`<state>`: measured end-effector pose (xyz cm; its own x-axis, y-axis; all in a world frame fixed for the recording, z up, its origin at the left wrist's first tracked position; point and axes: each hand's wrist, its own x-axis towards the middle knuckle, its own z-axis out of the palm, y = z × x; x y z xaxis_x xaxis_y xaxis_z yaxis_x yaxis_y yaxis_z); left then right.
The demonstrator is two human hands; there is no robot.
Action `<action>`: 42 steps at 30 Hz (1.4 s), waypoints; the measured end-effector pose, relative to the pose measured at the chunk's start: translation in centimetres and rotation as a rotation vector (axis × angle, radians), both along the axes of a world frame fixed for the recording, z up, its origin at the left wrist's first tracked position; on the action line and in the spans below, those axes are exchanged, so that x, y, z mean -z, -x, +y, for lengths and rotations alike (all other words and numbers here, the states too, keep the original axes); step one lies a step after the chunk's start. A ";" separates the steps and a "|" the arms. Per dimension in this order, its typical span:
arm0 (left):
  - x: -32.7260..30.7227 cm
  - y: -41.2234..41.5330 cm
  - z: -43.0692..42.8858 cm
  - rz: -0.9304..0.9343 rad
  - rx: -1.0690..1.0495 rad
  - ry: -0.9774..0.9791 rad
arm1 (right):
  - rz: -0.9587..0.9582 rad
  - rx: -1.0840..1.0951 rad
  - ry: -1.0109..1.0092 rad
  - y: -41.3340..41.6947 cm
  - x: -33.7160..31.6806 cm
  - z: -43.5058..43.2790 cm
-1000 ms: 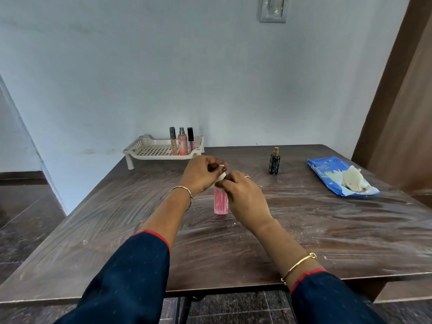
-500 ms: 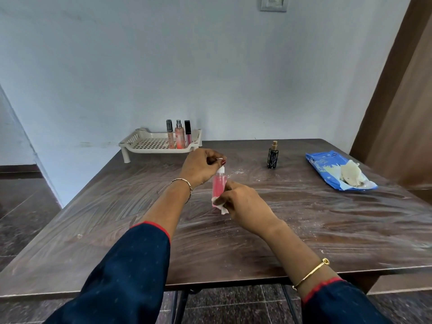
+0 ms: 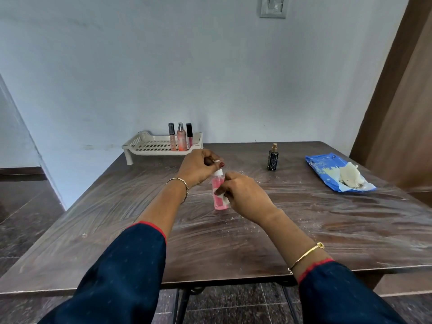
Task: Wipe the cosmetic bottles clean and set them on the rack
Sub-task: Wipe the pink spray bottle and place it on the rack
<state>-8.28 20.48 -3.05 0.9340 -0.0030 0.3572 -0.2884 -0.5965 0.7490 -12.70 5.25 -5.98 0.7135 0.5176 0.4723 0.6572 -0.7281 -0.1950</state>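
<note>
Surface [image 3: 327, 230] centre: left hand's [image 3: 198, 169] grip pinches the pink bottle [image 3: 217, 183] by its top, right hand [image 3: 247, 197] pinches a white wipe [image 3: 224, 199] against it.

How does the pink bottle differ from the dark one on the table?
The pink bottle is translucent with a white top; the dark bottle is black, tan-capped. The left hand and right hand, with a wipe, hold the pink bottle; the dark bottle stands untouched. Neither is on the rack.
</note>
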 end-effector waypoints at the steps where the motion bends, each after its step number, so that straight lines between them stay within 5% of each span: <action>1: -0.1 0.1 0.0 0.000 0.004 0.004 | -0.026 0.007 -0.006 -0.1 -0.2 0.1; 8: -0.2 0.6 -0.6 -0.029 0.013 -0.012 | -0.147 0.050 -0.017 -0.3 -0.2 0.1; 22: 0.0 -0.1 -2.3 -0.022 -0.043 -0.025 | -0.037 0.003 0.155 2.2 2.0 -1.2; 42: -0.2 0.4 -1.9 -0.030 -0.033 -0.053 | -0.088 0.044 -0.022 0.6 1.5 -1.6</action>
<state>-8.64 18.56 -2.90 0.9228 0.0080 0.3851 -0.2897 -0.6447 0.7074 -13.35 3.69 -7.52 0.6906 0.4759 0.5446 0.6401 -0.7527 -0.1540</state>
